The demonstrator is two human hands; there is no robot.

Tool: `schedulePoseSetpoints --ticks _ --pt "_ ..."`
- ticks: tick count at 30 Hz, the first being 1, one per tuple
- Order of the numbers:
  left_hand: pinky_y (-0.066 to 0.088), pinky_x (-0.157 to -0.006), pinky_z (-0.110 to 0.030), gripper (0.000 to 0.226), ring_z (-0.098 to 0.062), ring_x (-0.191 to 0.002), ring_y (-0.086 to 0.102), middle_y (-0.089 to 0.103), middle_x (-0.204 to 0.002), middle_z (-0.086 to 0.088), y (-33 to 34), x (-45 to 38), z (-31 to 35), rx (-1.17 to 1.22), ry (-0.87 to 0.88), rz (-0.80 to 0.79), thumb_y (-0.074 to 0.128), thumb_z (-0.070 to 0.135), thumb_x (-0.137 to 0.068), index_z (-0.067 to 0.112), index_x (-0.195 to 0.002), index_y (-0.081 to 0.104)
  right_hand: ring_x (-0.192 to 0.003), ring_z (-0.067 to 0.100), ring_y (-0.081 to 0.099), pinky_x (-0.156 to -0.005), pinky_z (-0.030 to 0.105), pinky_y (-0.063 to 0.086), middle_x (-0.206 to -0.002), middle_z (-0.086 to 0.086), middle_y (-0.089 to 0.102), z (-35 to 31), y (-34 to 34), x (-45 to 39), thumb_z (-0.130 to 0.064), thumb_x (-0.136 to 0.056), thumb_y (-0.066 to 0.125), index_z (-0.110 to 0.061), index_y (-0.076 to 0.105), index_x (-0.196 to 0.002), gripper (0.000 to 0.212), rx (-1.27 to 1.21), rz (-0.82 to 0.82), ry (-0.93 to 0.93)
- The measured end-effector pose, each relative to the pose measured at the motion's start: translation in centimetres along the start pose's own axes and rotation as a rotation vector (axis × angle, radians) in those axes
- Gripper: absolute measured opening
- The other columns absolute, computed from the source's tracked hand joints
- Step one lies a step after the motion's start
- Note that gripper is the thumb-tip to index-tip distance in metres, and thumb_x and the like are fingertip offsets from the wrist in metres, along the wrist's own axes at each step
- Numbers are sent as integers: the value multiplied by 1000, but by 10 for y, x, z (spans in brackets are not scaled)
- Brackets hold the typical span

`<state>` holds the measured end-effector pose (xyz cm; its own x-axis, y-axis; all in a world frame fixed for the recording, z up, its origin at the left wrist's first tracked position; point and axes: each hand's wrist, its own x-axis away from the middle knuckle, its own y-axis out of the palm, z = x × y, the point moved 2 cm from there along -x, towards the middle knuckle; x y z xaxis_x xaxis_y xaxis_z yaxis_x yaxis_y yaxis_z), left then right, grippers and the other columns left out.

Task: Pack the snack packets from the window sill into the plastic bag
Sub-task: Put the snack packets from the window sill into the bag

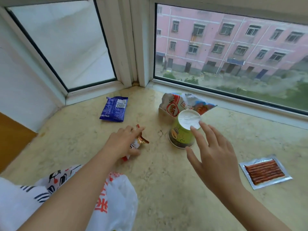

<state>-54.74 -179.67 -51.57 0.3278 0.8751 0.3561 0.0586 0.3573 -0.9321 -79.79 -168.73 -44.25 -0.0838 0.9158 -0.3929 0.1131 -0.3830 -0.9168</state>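
On the marble window sill [166,180] my left hand [124,142] grips a small red and white snack packet [140,141] lying at the middle. My right hand [211,154] hovers with fingers spread beside a green upside-down cup [180,132], its fingertips at the cup's white base. A blue packet [114,108] lies at the back left. A white and red snack bag [180,105] stands behind the cup. A silver packet of red strips [265,171] lies flat at the right. The white plastic bag [116,202] with orange print sits under my left forearm.
Window frames and glass [233,52] close off the sill at the back and left. A wooden surface [11,139] shows at the far left. Patterned white cloth [33,194] lies at the lower left beside the bag.
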Motion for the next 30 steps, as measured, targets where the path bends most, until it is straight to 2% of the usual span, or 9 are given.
schedulePoseSetpoints --ticks 4,8,11,14,17,21,26,28,30 --pt "45 -69 -27 78 -17 -109 48 40 -133 -1 0 -13 3 39 -2 107 60 48 -85 47 -148 12 -122 39 50 -93 53 45 -140 17 48 12 21 -35 -50 -79 55 -16 50 -134 65 -19 -66 39" --pt "46 -70 -27 73 -17 -106 51 41 -132 -1 -2 -14 8 95 -41 154 59 49 -86 44 -147 18 -131 40 41 -96 58 42 -149 15 38 9 43 -55 -58 -82 59 -25 37 -144 74 -9 -212 71" --pt "43 -69 -25 72 -17 -105 51 42 -129 -1 -3 -9 10 144 -55 161 59 47 -86 43 -147 21 -139 37 26 -102 53 38 -157 8 21 3 52 -64 -60 -84 54 -31 24 -149 77 -18 -347 120" --pt "46 -71 -25 72 -16 -101 52 44 -125 -1 -5 -3 10 194 -68 169 60 46 -85 43 -147 23 -134 35 31 -87 48 50 -155 6 23 1 50 -68 -54 -85 58 -32 26 -147 73 -41 -330 126" --pt "46 -71 -25 71 -16 -100 52 44 -124 -2 -9 6 11 217 -83 199 60 47 -84 42 -146 26 -123 30 39 -75 40 52 -145 5 32 1 44 -68 -50 -82 64 -32 34 -141 69 -45 -346 115" --pt "51 -74 -30 70 -17 -97 53 45 -120 -1 -15 26 18 243 -116 254 60 47 -83 41 -145 29 -112 25 41 -67 32 49 -130 2 36 -9 29 -51 -55 -77 66 -36 38 -132 65 -39 -396 57" --pt "49 -71 -32 70 -20 -94 53 46 -116 -2 -22 62 38 247 -121 290 59 47 -82 41 -145 29 -114 24 40 -67 33 49 -130 -1 36 -26 9 -3 -55 -77 64 -40 34 -133 66 -7 -506 -24" --pt "49 -71 -33 70 -21 -92 54 46 -115 -2 -25 79 48 273 -112 309 58 46 -82 40 -145 29 -111 26 44 -58 33 49 -128 0 42 -33 0 21 -49 -70 73 -39 40 -128 67 -14 -504 -76" --pt "50 -72 -33 70 -22 -93 55 47 -117 -2 -26 95 58 306 -103 319 58 46 -82 39 -145 30 -104 29 50 -46 31 46 -122 3 50 -38 -12 47 -34 -54 84 -35 49 -117 72 -90 -432 -105"
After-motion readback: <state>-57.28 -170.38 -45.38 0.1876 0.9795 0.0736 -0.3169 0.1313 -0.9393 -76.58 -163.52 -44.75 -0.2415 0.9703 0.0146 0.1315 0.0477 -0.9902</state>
